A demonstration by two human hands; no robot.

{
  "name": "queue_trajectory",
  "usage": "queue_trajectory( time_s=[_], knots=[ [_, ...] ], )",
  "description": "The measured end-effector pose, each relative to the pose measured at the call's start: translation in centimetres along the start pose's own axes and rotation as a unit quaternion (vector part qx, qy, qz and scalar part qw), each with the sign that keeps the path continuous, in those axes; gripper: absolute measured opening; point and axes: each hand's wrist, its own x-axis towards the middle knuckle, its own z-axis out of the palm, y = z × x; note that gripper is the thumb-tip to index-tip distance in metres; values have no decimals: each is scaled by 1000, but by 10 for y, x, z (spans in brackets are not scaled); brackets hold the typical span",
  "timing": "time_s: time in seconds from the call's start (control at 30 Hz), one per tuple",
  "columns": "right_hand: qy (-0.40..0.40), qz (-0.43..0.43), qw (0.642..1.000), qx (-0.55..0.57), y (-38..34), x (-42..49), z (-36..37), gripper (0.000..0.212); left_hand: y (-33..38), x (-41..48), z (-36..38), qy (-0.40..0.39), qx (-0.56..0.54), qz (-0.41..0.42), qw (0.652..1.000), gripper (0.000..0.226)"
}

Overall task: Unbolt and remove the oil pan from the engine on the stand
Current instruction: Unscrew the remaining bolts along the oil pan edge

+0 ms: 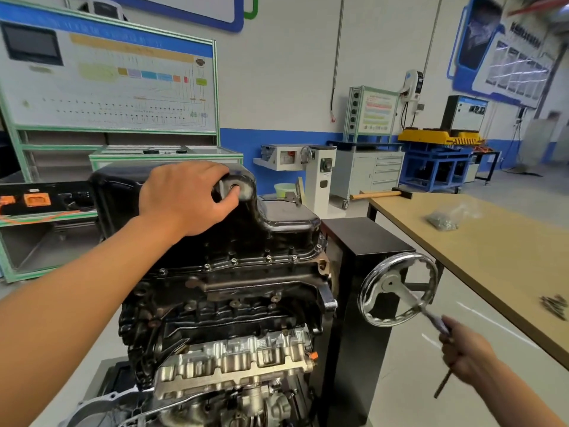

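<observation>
The engine hangs upside down on the black stand, with the black oil pan on top. Several bolts stand along the pan's flange. My left hand rests on top of the pan, fingers curled around a raised grey boss with a round hole. My right hand is at the lower right, gripping a slim metal tool, blurred by motion, just below the stand's chrome handwheel.
A wooden workbench runs along the right, carrying a bag of small parts, a hammer and loose bolts at its near edge. Training boards and cabinets line the back wall. Bare floor lies between stand and bench.
</observation>
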Motion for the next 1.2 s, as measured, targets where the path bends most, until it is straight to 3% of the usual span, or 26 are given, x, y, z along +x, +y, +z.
queue_trajectory(
  time_s=[0.1,0.2,0.3,0.37,0.47,0.6,0.73,0.9,1.03,1.2],
  knots=[
    [9,-57,998,35,-46,-10,-1,30,-1,1,4,9,2,2,1000,50],
    [-50,-99,994,16,-68,-40,24,26,-1,3,8,21,0,-1,1000,46],
    [-94,-164,975,-115,-39,-73,65,26,-1,5,9,17,-3,-11,1000,47],
    [-100,-222,940,-239,3,-83,80,36,-1,6,8,12,-11,-17,1000,45],
    [-61,-274,874,-396,55,-62,66,35,1,4,6,9,-36,-50,998,39],
    [32,-260,861,-437,50,-26,33,24,6,5,7,17,-56,-86,995,37],
    [44,-280,827,-485,57,-16,33,24,9,5,10,39,-63,-107,991,36],
    [36,-304,858,-411,77,-26,45,31,12,3,9,31,-67,-119,990,35],
    [-1,-217,920,-326,95,-37,37,19,13,2,4,12,-71,-119,990,33],
    [17,-133,955,-265,100,-54,32,42,22,1,2,11,-78,-150,986,37]
  ],
)
